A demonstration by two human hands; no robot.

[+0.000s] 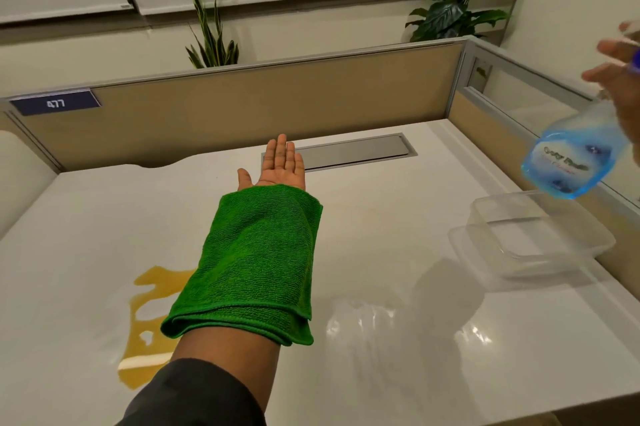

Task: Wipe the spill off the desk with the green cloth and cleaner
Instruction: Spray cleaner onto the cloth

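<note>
cloth (247, 263) draped over left forearm, frees left hand (282, 166), flat, fingers together, empty | right hand (620, 79) clamps cleaner (575, 155) at right edge, likely to spray | spill (152, 315) lower left, unwiped

The person wears a dark charcoal sleeve (194, 398) on the left arm, pushed up so that it ends well short of the wrist; its fabric looks smooth, with soft folds. The left hand (282, 166) is bare, no ring or watch showing. The right hand (620, 72) is blurred at the frame edge, also bare.
</note>
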